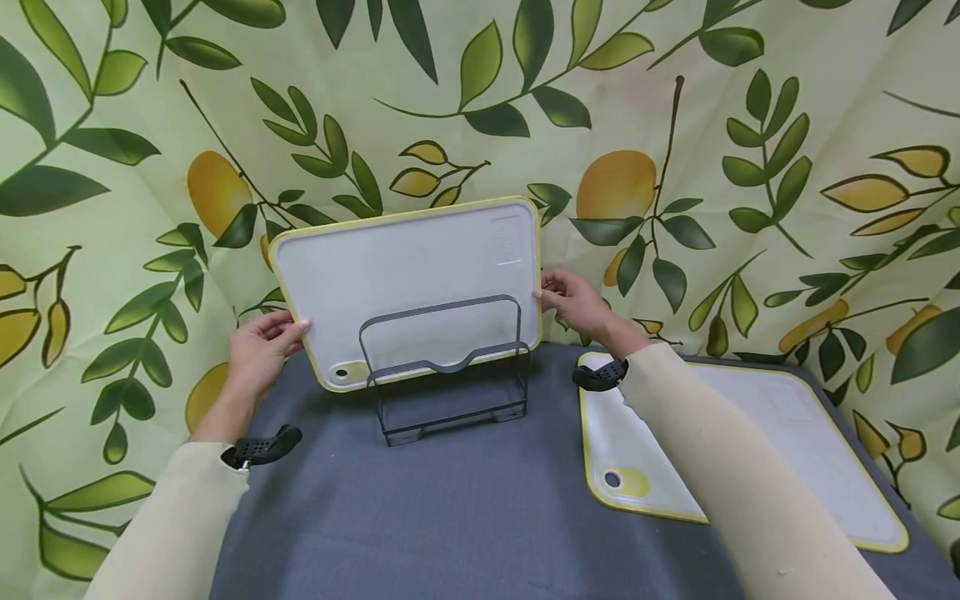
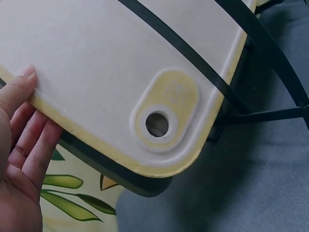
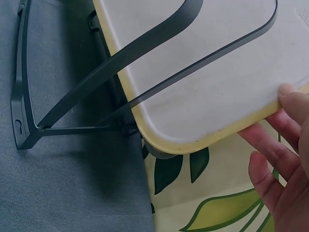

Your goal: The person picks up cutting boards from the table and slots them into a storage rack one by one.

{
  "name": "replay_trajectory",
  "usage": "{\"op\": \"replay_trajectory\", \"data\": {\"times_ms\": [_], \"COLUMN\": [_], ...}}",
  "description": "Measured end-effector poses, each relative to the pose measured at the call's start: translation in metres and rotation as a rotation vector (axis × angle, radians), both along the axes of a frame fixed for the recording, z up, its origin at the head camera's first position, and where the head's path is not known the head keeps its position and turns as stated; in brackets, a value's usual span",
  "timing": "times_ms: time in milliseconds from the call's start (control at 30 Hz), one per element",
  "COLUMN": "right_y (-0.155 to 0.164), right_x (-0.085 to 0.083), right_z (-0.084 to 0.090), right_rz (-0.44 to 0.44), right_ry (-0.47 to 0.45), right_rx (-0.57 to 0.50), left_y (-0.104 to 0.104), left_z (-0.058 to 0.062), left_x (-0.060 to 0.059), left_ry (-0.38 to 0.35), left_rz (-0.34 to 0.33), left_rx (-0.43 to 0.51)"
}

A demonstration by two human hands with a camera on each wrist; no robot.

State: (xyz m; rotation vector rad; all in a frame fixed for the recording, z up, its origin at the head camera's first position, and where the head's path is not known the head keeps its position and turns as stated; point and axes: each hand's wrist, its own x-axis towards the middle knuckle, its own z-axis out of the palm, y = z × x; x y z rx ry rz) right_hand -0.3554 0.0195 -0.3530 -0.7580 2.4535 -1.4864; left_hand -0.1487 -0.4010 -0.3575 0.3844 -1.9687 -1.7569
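Cutting board [image 1: 408,275] is standing on edge in the grey rack [image 1: 448,379], both hands, left hand [image 1: 262,346] and right hand [image 1: 573,302], gripping its short sides, while a second board [image 1: 750,433] is lying flat on the worktop [image 1: 450,517], not yet racked.

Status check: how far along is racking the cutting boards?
Done: nothing clearly racked yet. In hand: the left hand and right hand hold the upright board by its ends, its lower edge behind the rack loops; whether seated, cannot tell. Left: the second board lies flat on the table.
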Motion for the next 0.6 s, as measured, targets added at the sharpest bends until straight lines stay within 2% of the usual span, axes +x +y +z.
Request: {"op": "replay_trajectory", "data": {"times_ms": [433, 600], "right_y": [0.001, 0.003], "right_x": [0.000, 0.000], "right_z": [-0.013, -0.018], "right_rz": [0.023, 0.026], "right_ry": [0.036, 0.020], "right_rx": [0.038, 0.054], "left_y": [0.001, 0.001], "left_z": [-0.013, -0.018], "left_x": [0.002, 0.002], "left_ry": [-0.037, -0.049], "left_rz": [0.024, 0.023], "left_rx": [-0.019, 0.013]}}
